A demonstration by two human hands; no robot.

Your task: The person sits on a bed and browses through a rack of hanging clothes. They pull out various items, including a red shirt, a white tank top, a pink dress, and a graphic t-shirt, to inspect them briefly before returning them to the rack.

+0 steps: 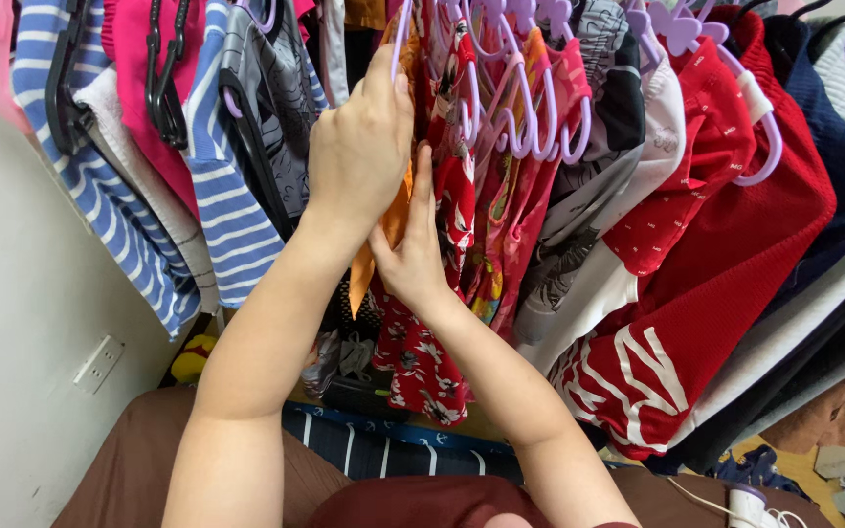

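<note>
Here, both hands are up in a row of hanging clothes. The left hand (359,147) is closed around an orange cloth (395,220) and the top of a purple hanger (401,39). The right hand (413,249) presses flat against the cloth, beside a red flowered dress (432,362).

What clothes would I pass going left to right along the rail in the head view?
Blue striped shirt → pink top → grey printed shirt → orange garment at the left hand and right hand → red floral dress → red mesh jersey → navy shirt.
</note>
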